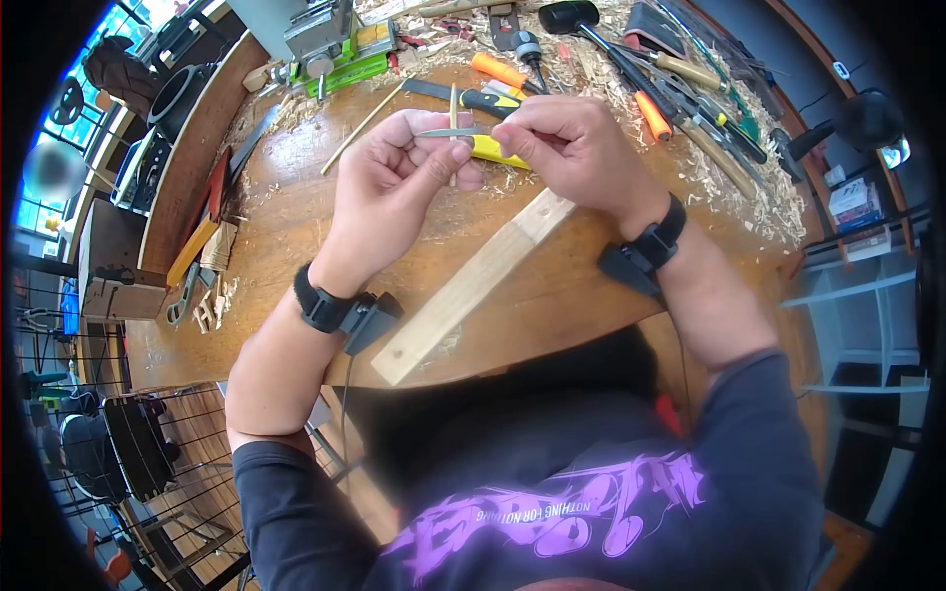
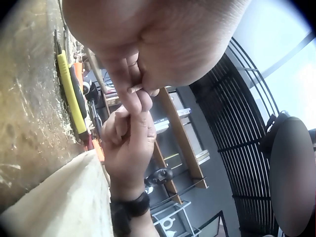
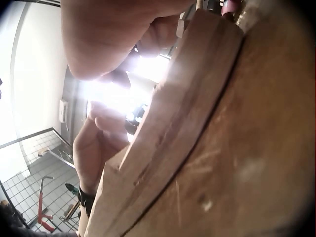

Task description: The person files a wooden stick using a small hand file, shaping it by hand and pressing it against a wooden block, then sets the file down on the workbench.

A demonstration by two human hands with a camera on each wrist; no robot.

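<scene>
My left hand (image 1: pixel 394 192) pinches a thin wooden stick (image 1: pixel 453 103) between thumb and fingers, above the table. A short grey blade (image 1: pixel 443 132) crosses the stick; my right hand (image 1: pixel 576 148) grips its other end, and the handle is hidden in the fingers. In the left wrist view the stick's pale tip (image 2: pixel 133 90) shows between the left fingers, with the right hand (image 2: pixel 129 148) just beyond. Below the hands a flat wooden board (image 1: pixel 473 286) lies diagonally on the table; it also shows large in the right wrist view (image 3: pixel 173 108).
Behind the hands lie a yellow tool (image 1: pixel 498 151), a black-and-yellow knife (image 1: pixel 488 102) and another thin stick (image 1: pixel 360 128). A green vise (image 1: pixel 350 74) stands at the back left. Chisels, a mallet (image 1: pixel 569 16) and wood shavings cover the back right.
</scene>
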